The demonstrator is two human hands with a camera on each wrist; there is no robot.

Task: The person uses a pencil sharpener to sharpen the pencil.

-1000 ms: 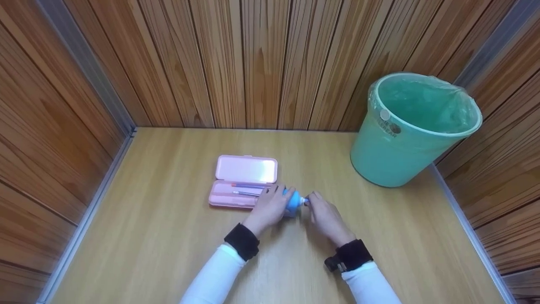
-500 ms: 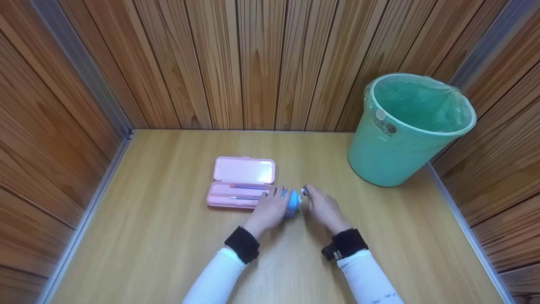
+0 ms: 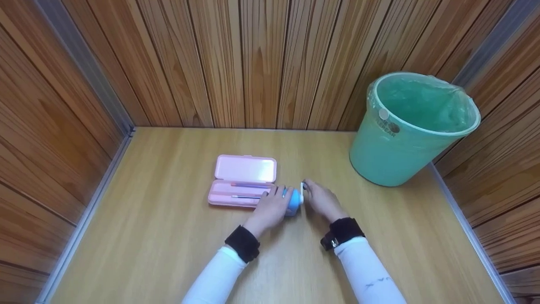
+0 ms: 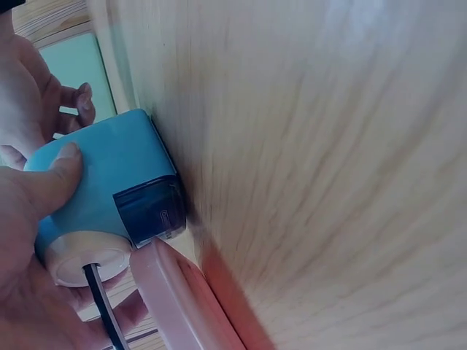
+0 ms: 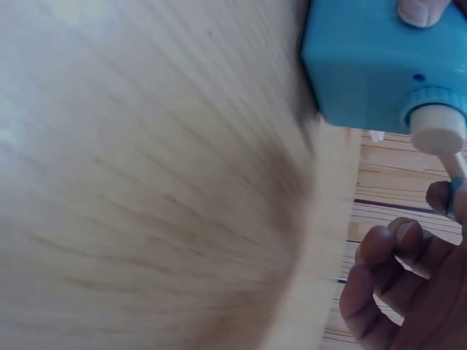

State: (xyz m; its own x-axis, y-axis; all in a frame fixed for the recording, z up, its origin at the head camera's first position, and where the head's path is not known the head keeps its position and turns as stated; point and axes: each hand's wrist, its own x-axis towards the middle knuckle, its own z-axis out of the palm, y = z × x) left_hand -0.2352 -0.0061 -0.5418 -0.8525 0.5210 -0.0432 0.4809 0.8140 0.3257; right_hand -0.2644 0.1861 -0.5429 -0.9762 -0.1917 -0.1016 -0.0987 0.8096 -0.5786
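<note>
A blue crank pencil sharpener (image 3: 294, 203) stands on the table against the right end of an open pink pencil case (image 3: 246, 169). My left hand (image 3: 270, 207) grips its body, the thumb on the blue shell in the left wrist view. From the sharpener's pale round mouth (image 4: 69, 271) sticks a dark striped pencil (image 4: 104, 306). On the opposite side, my right hand (image 3: 323, 201) pinches the end of the white crank (image 5: 438, 131), which points upward in the head view. The dark shavings drawer (image 4: 152, 210) shows low on the sharpener.
In the case's tray lies an orange-ended pencil (image 3: 249, 185). A slim pale-ended pencil (image 3: 244, 196) runs across the tray towards my left hand. At the back right stands a green lined bin (image 3: 392, 152). Wooden panels (image 3: 261, 63) wall the table (image 3: 168, 253).
My right hand has turned the crank, which pointed towards it and now points up; the hand has shifted slightly up and left. The left hand keeps holding the sharpener in place.
</note>
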